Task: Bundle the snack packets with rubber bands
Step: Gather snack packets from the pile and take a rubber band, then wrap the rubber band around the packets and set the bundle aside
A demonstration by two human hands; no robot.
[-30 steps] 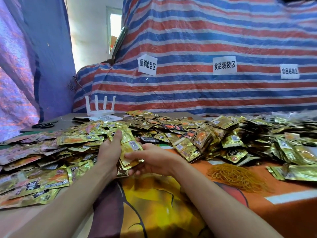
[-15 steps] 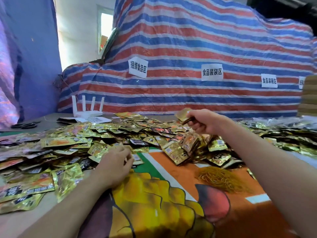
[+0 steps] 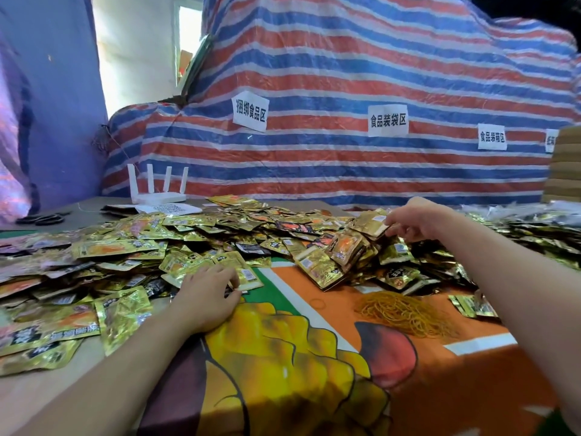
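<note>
Nearest the camera, in front of the heap of rubber bands, a printed cloth in yellow, orange and green covers the table. Left of the heap, the left hand lies palm down at the edge of the snack packets, its bent fingers on a flat gold packet; whether they grip it or only rest there cannot be told. One loose band lies just left of the heap. Behind the heap, the right hand is raised over the pile, thumb and fingers pinching one corner of a tilted gold packet. Packets spread far to the left and right of the heap. Further behind and to its left stand a white router with four antennas and black scissors. Farthest behind the heap hangs a red, white and blue striped tarp bearing paper labels
</note>
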